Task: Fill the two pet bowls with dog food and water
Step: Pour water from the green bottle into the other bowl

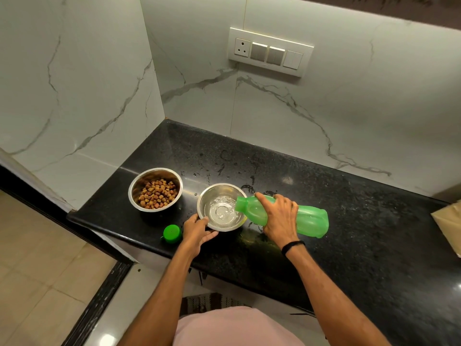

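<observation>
The right hand (279, 217) wraps the green bottle (309, 218), tipped nearly flat, its mouth over the water bowl (220, 207). The left hand (197, 229) clasps that bowl's near rim. The kibble bowl (155, 189) sits left, the green cap (171, 233) nearby. A brown package (449, 223) is cut off at the right edge.

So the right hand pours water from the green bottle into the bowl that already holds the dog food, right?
Not quite. In the head view the right hand tips the green bottle into the empty bowl; the dog food sits in the other bowl.
</observation>
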